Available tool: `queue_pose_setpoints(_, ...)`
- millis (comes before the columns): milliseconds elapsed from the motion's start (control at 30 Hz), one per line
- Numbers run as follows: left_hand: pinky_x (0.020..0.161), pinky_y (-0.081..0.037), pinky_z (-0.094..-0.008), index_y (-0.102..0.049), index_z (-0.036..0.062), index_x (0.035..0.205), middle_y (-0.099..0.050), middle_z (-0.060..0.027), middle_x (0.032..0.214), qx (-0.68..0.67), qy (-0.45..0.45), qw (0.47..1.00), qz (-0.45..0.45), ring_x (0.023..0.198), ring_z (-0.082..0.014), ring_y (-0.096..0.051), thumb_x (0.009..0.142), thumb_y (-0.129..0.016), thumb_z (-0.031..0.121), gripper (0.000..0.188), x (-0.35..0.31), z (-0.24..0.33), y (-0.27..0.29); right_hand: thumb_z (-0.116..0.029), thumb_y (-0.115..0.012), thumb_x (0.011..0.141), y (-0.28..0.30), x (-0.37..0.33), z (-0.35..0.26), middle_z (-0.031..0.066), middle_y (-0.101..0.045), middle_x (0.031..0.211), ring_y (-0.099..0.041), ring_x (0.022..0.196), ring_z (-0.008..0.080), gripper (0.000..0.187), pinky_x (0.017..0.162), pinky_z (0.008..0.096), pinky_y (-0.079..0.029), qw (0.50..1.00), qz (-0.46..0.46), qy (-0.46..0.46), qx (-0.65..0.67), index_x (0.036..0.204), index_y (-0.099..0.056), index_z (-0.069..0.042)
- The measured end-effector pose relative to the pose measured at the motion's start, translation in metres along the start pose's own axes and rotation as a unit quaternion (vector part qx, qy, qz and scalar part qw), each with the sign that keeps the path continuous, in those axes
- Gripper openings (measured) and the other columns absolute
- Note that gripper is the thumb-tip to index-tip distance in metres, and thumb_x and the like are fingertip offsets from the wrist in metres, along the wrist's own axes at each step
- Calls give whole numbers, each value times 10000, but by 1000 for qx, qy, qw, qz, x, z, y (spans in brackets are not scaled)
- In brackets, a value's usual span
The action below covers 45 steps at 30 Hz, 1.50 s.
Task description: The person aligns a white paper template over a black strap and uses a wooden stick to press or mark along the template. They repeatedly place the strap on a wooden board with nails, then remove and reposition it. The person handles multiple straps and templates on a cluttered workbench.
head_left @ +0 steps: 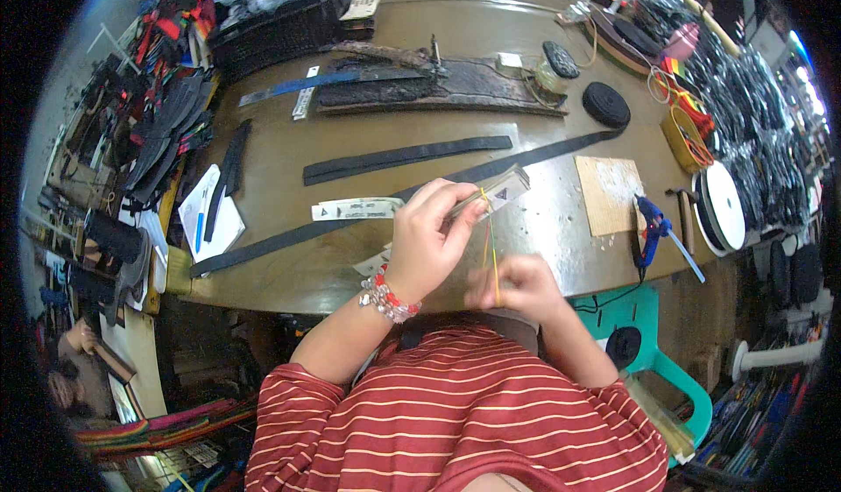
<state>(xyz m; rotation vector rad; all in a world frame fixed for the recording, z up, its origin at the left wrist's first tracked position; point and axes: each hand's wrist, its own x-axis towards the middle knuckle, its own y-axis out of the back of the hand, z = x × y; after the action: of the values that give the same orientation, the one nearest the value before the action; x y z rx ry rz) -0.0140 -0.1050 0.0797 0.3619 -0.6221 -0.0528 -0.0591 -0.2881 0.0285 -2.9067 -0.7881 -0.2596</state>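
Observation:
My left hand (429,236), a red and clear bead bracelet at its wrist, pinches a small stack of pale printed labels (510,191) above the table's near edge. Around the stack runs a yellow rubber band (494,260), stretched down toward my body. Its lower end is in my right hand (519,289), whose fingers are curled closed and partly smeared by motion. Beyond my left wrist lies a loose white label strip (355,208) with dark print. Another pale label (372,261) is partly hidden under my left forearm.
A long black strap (280,248) crosses the table to its roll (606,105). Behind it lie a folded black strap (407,159) and a dark board (438,84). To the right are a cardboard piece (609,196), a blue glue gun (650,229) and a white spool (723,207).

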Motion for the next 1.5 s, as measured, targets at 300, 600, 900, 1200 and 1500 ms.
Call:
queue_pose_setpoints(300, 639, -475, -320, -652, 51, 917, -622, -79, 823, 30, -223, 974, -9, 722, -226, -597, 738, -692, 74, 185, -7, -13, 0, -491, -744, 679, -21, 16, 5, 139, -451, 1366, -511, 1175, 207, 981, 891, 334, -508, 813, 190, 65, 547, 1406, -288, -17)
queue_pose_setpoints(600, 653, -497, -367, -622, 25, 878, -582, -97, 800, 153, -158, 967, -127, 751, -272, -585, 769, -632, 90, 127, 17, -30, -10, -315, -809, 568, -14, 27, -23, -24, -615, 864, -528, 877, 161, 385, 783, 365, -394, 660, 245, 195, -683, 914, -729, -164)
queue_pose_setpoints(900, 651, -459, -336, -644, 69, 928, -619, -65, 835, 90, -285, 952, -72, 753, -234, -599, 773, -675, 111, 164, 42, -44, -3, -365, -701, 788, 12, 39, 2, 21, -546, 1254, -552, 986, 171, 696, 872, 302, -456, 946, 127, 193, 226, 1332, -383, -70)
queue_pose_setpoints(1200, 699, -467, -342, -604, 60, 886, -559, -42, 835, 182, -241, 941, -151, 822, -217, -570, 755, -638, 124, 151, 44, -45, -14, -202, -803, 597, 3, 56, -23, -10, -653, 928, -485, 933, 204, 450, 844, 345, -369, 686, 334, 186, -619, 1036, -707, -173)
queue_pose_setpoints(1500, 678, -491, -352, -630, 10, 872, -626, -120, 833, 9, -147, 988, -44, 762, -288, -605, 803, -665, 120, 134, 52, -54, -19, -517, -665, 735, -4, 43, 33, -59, -655, 895, -514, 987, 129, 600, 875, 329, -377, 916, 92, 174, 349, 1255, -570, -233)
